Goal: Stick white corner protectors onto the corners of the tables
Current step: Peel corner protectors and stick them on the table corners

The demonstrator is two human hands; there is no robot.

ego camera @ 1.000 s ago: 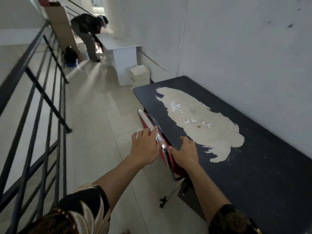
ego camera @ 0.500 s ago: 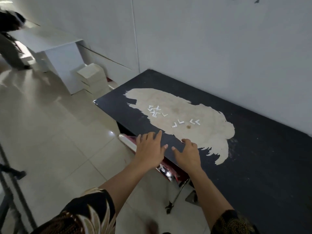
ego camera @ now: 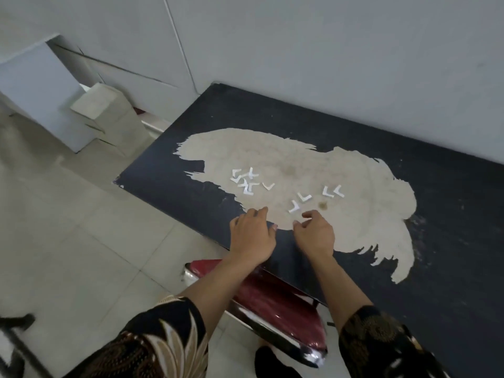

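Two tables in view: black table fills centre and right of frame, white table upper left. Red chair tucked under near edge, lower centre. We reach over it onto tabletop. Left hand flat, fingers relaxed, empty. Right hand loosely curled, nothing seen in it, just short of nearest piece. Corner protectors scattered mid-frame on worn pale patch, seemingly laid out as stock within reach. We judge picking one comes next.

The table lies bare and open across its right half. Left of its middle, scattered corner protectors clutter the top. A wall closes its far edge, and a red chair crowds its near edge.
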